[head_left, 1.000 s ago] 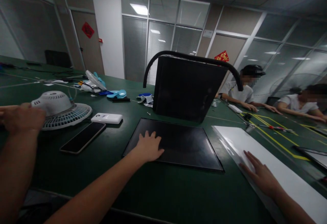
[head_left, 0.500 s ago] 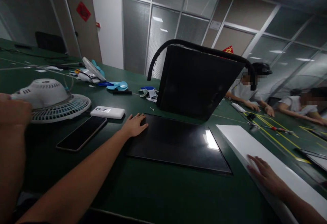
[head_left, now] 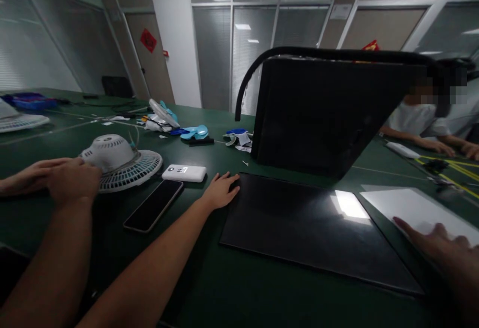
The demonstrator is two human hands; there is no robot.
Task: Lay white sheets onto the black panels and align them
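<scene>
Left hand [head_left: 220, 191] lies open at the black panel's [head_left: 307, 225] left edge; right hand [head_left: 443, 248], open, touches the white sheet [head_left: 415, 210]; bare green worktop [head_left: 239, 298] nearest the camera.

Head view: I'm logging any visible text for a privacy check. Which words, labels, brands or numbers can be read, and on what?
None can be read.
White power bank: dark label, too small to read.
Red diamond sign on the door: character blurred.
Red sign behind the black box: mostly hidden.
Phone: screen dark.
</scene>
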